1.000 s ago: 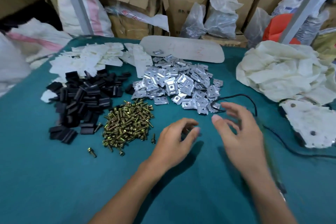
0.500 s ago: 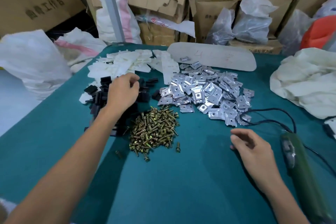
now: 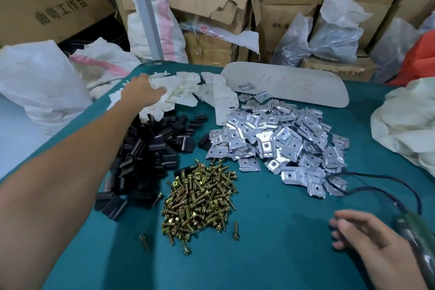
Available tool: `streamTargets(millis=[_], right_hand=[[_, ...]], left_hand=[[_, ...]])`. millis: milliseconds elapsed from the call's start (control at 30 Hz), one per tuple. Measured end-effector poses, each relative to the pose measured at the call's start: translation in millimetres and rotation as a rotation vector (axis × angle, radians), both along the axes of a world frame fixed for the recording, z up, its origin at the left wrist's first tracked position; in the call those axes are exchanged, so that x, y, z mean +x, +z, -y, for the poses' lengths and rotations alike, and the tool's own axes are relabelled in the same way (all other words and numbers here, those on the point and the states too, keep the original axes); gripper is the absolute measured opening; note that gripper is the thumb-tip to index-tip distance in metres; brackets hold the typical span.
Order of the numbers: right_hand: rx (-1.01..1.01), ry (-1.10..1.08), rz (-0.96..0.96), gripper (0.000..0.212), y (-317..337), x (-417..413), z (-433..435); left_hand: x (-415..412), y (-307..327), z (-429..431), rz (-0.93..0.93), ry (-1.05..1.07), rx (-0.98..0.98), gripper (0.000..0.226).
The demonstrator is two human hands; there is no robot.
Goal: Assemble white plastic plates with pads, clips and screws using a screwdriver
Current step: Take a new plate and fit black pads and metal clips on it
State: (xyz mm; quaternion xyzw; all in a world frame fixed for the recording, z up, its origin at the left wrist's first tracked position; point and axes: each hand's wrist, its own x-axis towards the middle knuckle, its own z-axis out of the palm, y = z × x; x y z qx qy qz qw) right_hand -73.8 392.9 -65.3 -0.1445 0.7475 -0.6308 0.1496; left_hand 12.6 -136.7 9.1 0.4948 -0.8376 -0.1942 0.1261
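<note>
Now | left hand moved from pads to white plates, grip curled round them | right hand spread

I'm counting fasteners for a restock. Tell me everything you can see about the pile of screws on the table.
The pile of screws is a loose, low heap of short brass-yellow metal screws, their heads seemingly washered, lying at all angles on the teal table, near its middle. A few strays lie flat beside its near edge. Black pads border its far left side; silvery clips lie just apart at its far right. Neither the left hand nor the right hand touches it.
</note>
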Motion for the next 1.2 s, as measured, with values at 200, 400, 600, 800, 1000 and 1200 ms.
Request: streamTargets(millis=[200, 400, 600, 800, 1000, 1200], right_hand=[[0.089, -0.005, -0.076, 0.018, -6.7, -3.4, 0.9], [0.067, -0.019, 0.121, 0.026, -7.8, -9.7, -1.1], [0.075, -0.073, 0.116, 0.037, 4.3, -9.3, 12.0], [0.134, -0.095, 0.025, 0.022, -6.4, -6.5, 8.1], [0.103, -0.047, -0.092, 0.024, -0.6, 2.9, 5.4], [0.048, 0.025, -0.033, 0.023, 1.2, 1.1, 0.6]], left_hand=[[-31.3, -3.9, 41.0, 0.178, -0.074, 0.048, 0.106], [-61.0, 2.6, 60.6, 0.167, -0.172, 0.071, 0.120], [-80.1, -10.3, 55.8, 0.240, -0.283, 0.214, 0.122], [-80.3, -11.7, 27.7, 0.365, -0.375, 0.103, 0.114], [-58.2, -5.9, -19.7, 0.362, -0.522, 0.035, 0.095], [-59.9, 12.5, -83.6, 0.452, -0.686, -0.179, 0.103]])
